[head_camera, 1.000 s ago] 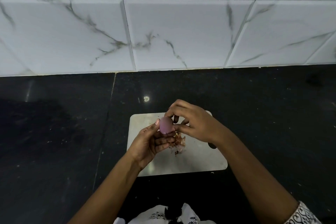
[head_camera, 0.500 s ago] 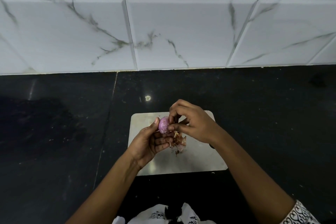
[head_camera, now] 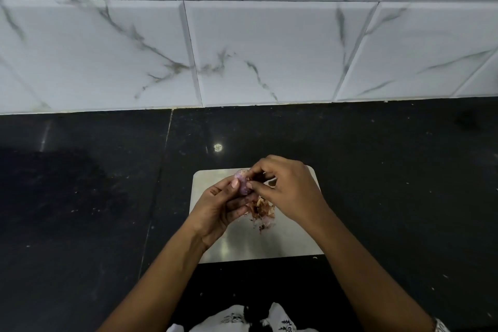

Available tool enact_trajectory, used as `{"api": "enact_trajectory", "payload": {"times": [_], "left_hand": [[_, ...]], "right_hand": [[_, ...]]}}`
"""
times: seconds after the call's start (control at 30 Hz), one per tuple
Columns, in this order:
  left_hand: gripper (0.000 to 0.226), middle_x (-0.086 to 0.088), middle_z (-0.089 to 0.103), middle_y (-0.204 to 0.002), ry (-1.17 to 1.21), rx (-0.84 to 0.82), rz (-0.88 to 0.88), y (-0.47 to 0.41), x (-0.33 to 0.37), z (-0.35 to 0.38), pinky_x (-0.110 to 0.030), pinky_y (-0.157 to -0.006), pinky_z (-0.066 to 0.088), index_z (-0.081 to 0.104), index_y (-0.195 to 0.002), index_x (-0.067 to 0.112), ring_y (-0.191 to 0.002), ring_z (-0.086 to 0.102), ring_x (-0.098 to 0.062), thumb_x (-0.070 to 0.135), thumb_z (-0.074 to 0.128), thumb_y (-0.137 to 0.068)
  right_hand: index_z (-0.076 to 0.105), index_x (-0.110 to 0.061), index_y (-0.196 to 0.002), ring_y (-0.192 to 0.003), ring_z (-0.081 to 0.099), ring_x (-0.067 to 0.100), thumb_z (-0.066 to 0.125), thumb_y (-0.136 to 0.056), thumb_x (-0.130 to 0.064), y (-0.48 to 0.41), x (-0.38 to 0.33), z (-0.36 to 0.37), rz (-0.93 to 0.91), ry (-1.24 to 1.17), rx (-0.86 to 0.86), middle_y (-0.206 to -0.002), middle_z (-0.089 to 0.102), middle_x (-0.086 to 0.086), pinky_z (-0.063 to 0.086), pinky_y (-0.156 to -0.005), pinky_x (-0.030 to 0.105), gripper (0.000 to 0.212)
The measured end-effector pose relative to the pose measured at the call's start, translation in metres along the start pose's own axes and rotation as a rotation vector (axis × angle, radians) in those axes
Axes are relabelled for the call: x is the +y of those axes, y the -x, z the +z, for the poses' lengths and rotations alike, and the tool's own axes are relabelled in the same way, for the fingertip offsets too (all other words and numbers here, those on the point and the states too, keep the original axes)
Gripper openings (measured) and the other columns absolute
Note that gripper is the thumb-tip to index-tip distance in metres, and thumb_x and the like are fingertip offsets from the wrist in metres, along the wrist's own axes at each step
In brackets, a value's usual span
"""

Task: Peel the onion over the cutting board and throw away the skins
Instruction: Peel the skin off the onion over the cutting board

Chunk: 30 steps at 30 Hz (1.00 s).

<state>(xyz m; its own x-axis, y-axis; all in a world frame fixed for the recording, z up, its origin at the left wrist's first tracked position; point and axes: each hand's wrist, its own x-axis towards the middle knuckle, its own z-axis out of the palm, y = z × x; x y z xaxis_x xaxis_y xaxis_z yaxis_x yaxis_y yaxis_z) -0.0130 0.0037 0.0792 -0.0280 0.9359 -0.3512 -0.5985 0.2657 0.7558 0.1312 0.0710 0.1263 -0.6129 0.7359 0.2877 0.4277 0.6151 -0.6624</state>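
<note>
The small purple onion (head_camera: 241, 184), held above the cutting board (head_camera: 293, 234) in the closed grip of the left hand (head_camera: 218, 209) while the right hand (head_camera: 286, 189) pinches at its top, looks slick, so a hard tug could pop it onto the dark desk (head_camera: 390, 183), missing the skins (head_camera: 262, 210).

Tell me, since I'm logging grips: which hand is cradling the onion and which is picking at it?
The left hand cradles the onion, thumb on its side. The right hand reaches over from above, fingertips pinching at it.
</note>
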Motion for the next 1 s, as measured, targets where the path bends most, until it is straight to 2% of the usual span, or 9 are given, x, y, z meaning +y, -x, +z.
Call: {"api": "enact_trajectory", "payload": {"times": [0.07, 0.23, 0.33, 0.43, 0.57, 0.63, 0.7, 0.77, 1.0], "left_hand": [[0.061, -0.006, 0.073, -0.078, 0.014, -0.013, 0.007, -0.001, 0.000, -0.001, -0.020, -0.053, 0.056, 0.077, -0.085, 0.016, -0.072, 0.072, -0.013, 0.045, 0.093, -0.034], [0.075, -0.017, 0.074, -0.088, 0.058, -0.040, -0.036, 0.000, -0.002, -0.001, -0.020, -0.049, 0.056, 0.076, -0.089, 0.010, -0.068, 0.073, -0.016, 0.046, 0.094, -0.026], [0.076, -0.023, 0.071, -0.098, 0.156, -0.076, -0.080, 0.000, -0.004, -0.003, -0.023, -0.050, 0.058, 0.075, -0.097, 0.007, -0.072, 0.073, -0.020, 0.040, 0.095, -0.032], [0.073, -0.022, 0.069, -0.104, 0.237, -0.111, -0.089, 0.000, -0.006, -0.008, -0.025, -0.052, 0.059, 0.073, -0.104, 0.008, -0.079, 0.073, -0.021, 0.034, 0.095, -0.039], [0.070, -0.018, 0.071, -0.098, 0.307, -0.134, -0.106, 0.000, -0.009, -0.014, -0.023, -0.051, 0.058, 0.072, -0.106, 0.007, -0.080, 0.073, -0.021, 0.029, 0.095, -0.044], [0.070, -0.017, 0.072, -0.093, 0.310, -0.118, -0.107, -0.001, -0.010, -0.016, -0.023, -0.052, 0.058, 0.072, -0.105, 0.007, -0.078, 0.073, -0.021, 0.029, 0.095, -0.043], [0.070, -0.017, 0.072, -0.090, 0.284, -0.094, -0.100, -0.002, -0.012, -0.017, -0.024, -0.052, 0.058, 0.073, -0.104, 0.006, -0.076, 0.073, -0.021, 0.032, 0.095, -0.042], [0.071, -0.018, 0.071, -0.091, 0.248, -0.075, -0.098, -0.001, -0.011, -0.015, -0.025, -0.051, 0.058, 0.073, -0.101, 0.006, -0.076, 0.073, -0.021, 0.033, 0.096, -0.040], [0.064, -0.009, 0.071, -0.084, 0.026, -0.083, -0.032, 0.002, 0.001, -0.008, -0.022, -0.050, 0.057, 0.077, -0.092, 0.013, -0.074, 0.069, -0.015, 0.047, 0.092, -0.040]], "right_hand": [[0.070, -0.018, -0.084, -0.076, 0.064, 0.006, 0.072, -0.076, -0.019, 0.000, -0.002, 0.001, 0.012, 0.003, 0.037, -0.083, 0.068, -0.006, 0.054, -0.069, 0.030, 0.008], [0.068, -0.016, -0.082, -0.073, 0.061, 0.007, 0.069, -0.079, -0.017, -0.006, 0.010, 0.001, 0.125, 0.085, 0.124, -0.082, 0.067, -0.004, 0.054, -0.067, 0.028, 0.003], [0.065, -0.017, -0.085, -0.075, 0.059, 0.004, 0.068, -0.081, -0.016, -0.007, 0.024, 0.000, 0.167, 0.123, 0.140, -0.086, 0.066, -0.004, 0.048, -0.065, 0.012, 0.005], [0.063, -0.018, -0.095, -0.081, 0.058, 0.001, 0.066, -0.083, -0.011, -0.002, 0.029, 0.003, 0.211, 0.078, 0.011, -0.094, 0.065, -0.006, 0.045, -0.068, 0.004, 0.014], [0.062, -0.022, -0.110, -0.098, 0.062, 0.005, 0.061, -0.086, -0.009, 0.004, 0.033, 0.009, 0.256, 0.095, -0.177, -0.108, 0.067, -0.006, 0.050, -0.088, 0.023, 0.027], [0.065, -0.022, -0.106, -0.093, 0.063, 0.003, 0.063, -0.086, -0.016, 0.004, 0.032, 0.007, 0.268, 0.048, -0.145, -0.103, 0.068, -0.008, 0.051, -0.085, 0.024, 0.021], [0.068, -0.019, -0.093, -0.081, 0.062, 0.001, 0.067, -0.083, -0.019, 0.004, 0.029, 0.004, 0.204, -0.003, -0.044, -0.090, 0.068, -0.009, 0.051, -0.074, 0.022, 0.010], [0.065, -0.017, -0.089, -0.080, 0.059, 0.001, 0.070, -0.078, -0.011, 0.003, 0.025, 0.000, 0.110, -0.041, -0.014, -0.092, 0.060, -0.010, 0.049, -0.068, 0.018, 0.013], [0.056, -0.030, -0.114, -0.098, 0.051, 0.000, 0.065, -0.085, -0.018, -0.013, 0.010, -0.020, -0.094, -0.011, -0.368, -0.108, 0.045, -0.022, 0.048, -0.073, 0.013, 0.033]]}}
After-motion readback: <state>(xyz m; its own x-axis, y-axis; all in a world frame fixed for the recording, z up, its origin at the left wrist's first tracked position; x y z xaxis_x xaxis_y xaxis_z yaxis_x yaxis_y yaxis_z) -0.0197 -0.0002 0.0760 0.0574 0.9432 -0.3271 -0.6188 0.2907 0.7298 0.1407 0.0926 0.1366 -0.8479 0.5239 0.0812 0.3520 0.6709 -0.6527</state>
